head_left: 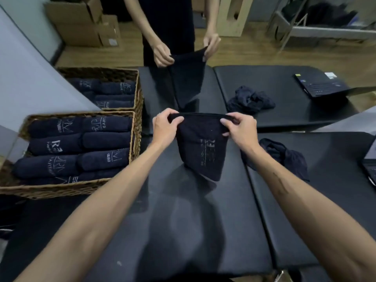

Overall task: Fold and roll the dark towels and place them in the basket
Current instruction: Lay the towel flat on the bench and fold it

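Observation:
A dark navy towel [200, 147] with pale lettering hangs folded in front of me, its lower end touching the black padded table [183, 231]. My left hand [164, 128] pinches its top left corner and my right hand [239, 127] pinches the top right corner. To my left stands a wicker basket [61, 189] filled with several rolled dark towels [79, 148]. A crumpled dark towel [284, 157] lies just right of my right forearm.
A second wicker basket [139, 92] with rolled towels stands behind the first. A person [168, 27] across the table holds up another dark towel [188, 78]. One more crumpled towel [251, 101] lies mid-table. An open laptop [321, 86] sits at the far right, another laptop [370, 165] at the right edge.

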